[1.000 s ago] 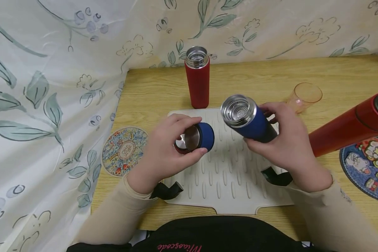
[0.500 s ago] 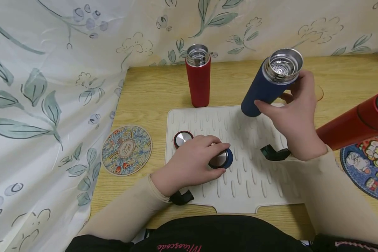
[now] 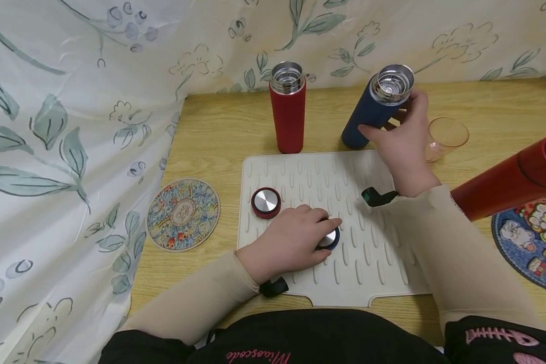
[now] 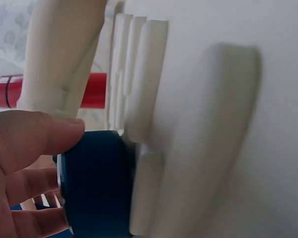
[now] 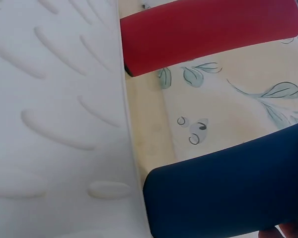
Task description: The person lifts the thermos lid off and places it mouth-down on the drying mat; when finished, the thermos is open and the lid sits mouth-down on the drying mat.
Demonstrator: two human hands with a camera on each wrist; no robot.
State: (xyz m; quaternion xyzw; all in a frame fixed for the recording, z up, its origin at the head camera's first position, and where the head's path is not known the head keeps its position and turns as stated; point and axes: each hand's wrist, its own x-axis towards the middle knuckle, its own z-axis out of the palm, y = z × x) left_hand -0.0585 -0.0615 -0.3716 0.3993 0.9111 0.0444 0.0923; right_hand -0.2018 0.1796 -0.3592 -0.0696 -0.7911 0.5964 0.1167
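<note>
My left hand (image 3: 296,240) pinches a round blue flask lid (image 3: 330,238) with a steel top. In the left wrist view the blue lid (image 4: 97,183) rests on the white ribbed mat (image 3: 300,283), with thumb and fingers at its top edge. My right hand (image 3: 402,139) grips a blue vacuum flask (image 3: 368,114), lidless, with a steel strainer in its mouth. Its base is at the mat's back edge, leaning somewhat in the head view. Left of it stands a lidless red vacuum flask (image 3: 288,121). A red-rimmed lid (image 3: 266,202) lies on the mat.
A clear orange cup (image 3: 448,135) stands right of the right hand. Further right is a tall capped red flask (image 3: 505,177) beside a blue cartoon coaster (image 3: 530,242). A patterned round coaster (image 3: 183,215) lies to the left. A flowered cloth (image 3: 391,40) hangs behind the table.
My right hand carries the blue flask from over the mat to its back edge. My left hand brings the blue lid down to the mat, rightward and nearer me, uncovering the red-rimmed lid.
</note>
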